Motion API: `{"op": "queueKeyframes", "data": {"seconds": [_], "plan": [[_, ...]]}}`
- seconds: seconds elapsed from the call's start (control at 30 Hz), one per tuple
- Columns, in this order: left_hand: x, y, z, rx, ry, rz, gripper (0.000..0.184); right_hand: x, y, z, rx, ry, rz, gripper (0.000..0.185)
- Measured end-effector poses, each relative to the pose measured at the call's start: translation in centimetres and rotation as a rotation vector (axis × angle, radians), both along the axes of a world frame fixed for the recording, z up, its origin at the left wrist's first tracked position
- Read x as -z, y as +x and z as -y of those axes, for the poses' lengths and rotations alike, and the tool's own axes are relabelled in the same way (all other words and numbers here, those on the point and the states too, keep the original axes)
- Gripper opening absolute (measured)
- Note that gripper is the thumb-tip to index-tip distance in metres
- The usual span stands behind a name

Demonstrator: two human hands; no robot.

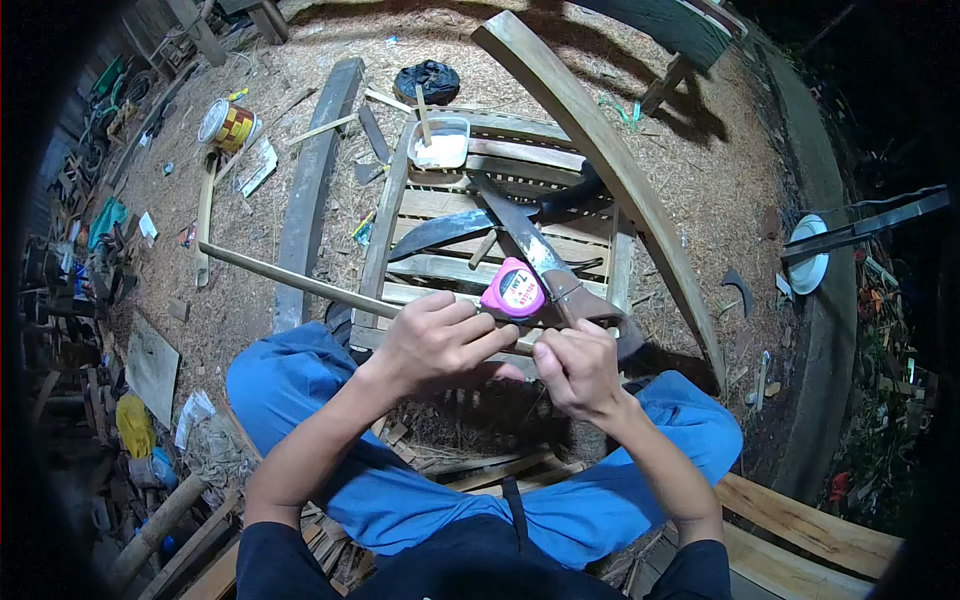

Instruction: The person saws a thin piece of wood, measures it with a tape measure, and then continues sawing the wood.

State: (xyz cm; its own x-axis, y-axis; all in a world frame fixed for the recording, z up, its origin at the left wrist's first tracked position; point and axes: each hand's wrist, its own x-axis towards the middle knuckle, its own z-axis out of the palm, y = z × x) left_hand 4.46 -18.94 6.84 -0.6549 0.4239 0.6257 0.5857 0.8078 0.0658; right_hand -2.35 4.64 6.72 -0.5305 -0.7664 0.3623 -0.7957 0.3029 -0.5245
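Observation:
A long thin wooden strip (300, 283) runs from the left towards my lap. My left hand (440, 340) is closed over it, with the thumb stretched out beneath. Close to its near end, my right hand (580, 370) makes a fist, thumb pressed against the strip; the gripped part is mostly hidden. Just beyond my hands, a pink tape measure (515, 288) rests on a low slatted wooden stand (385, 240). Beside it lies a long tapered blade (535, 245) with a brown handle (600, 325), crossing over a machete (440, 232) with a dark handle.
A clear tub (440, 145) of white stuff holds a stick. Thick timber beams flank the stand: a curved one (610, 165) on the right, a grey one (320, 190) on the left. A paint can (225, 125), a black bag (428, 80) and scraps lie on shaving-covered ground.

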Motion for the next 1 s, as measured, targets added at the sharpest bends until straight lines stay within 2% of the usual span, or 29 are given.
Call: {"op": "queueKeyframes", "data": {"seconds": [0.23,0.3,0.4,0.8,1.0], "plan": [[0.2,0.1,-0.6,-0.060,-0.089,0.094,0.030,0.1,0.2,0.0,0.099,0.004,0.174,0.032],[0.3,0.1,-1.0,-0.012,0.095,0.193,0.028,0.1,0.4,-0.1,0.110,-0.006,0.199,0.033],[0.3,0.4,-1.3,-0.010,0.081,0.225,0.026,0.1,0.7,-0.2,0.109,-0.021,0.239,0.036],[-0.5,0.7,-0.6,0.054,0.015,0.103,0.027,-1.1,1.6,-0.5,0.026,-0.098,0.453,0.044],[-0.4,0.6,-0.4,0.075,0.021,0.150,0.027,-0.6,1.7,-0.5,0.058,-0.074,0.512,0.041]]}}
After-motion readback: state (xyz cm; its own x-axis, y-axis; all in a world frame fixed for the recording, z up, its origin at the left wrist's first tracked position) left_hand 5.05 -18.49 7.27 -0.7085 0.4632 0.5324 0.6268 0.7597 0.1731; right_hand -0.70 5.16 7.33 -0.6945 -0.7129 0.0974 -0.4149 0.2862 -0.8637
